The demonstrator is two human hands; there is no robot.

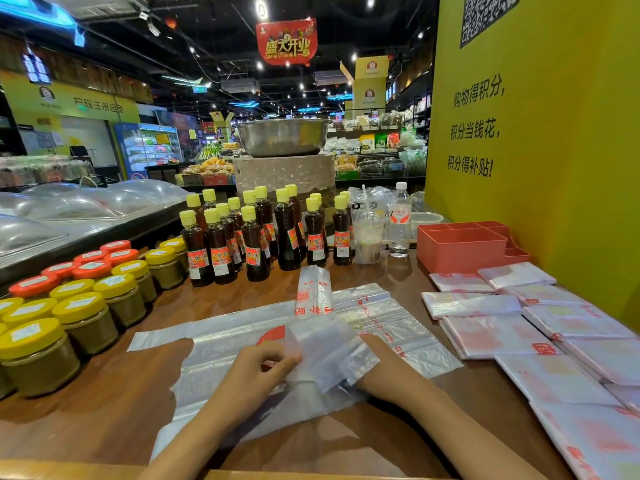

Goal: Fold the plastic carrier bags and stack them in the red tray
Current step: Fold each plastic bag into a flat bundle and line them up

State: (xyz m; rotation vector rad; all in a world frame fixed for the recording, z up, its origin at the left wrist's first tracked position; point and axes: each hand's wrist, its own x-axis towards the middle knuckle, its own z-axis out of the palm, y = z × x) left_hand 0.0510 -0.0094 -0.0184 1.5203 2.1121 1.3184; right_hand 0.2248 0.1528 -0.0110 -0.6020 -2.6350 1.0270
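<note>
A narrow, partly folded plastic carrier bag with red print stands up from the wooden counter, its lower part curling over between my hands. My left hand pinches the bag's left edge with thumb and fingers. My right hand lies mostly under the folded plastic, so its fingers are hidden. Beneath both lie flat unfolded bags. The red tray, divided into compartments, sits at the back right by the yellow wall. Several folded bags lie on the counter in front of it.
Dark sauce bottles with yellow caps stand behind the bags. Jars with yellow and red lids fill the left side. A drink cup and water bottle stand left of the tray. The yellow wall bounds the right.
</note>
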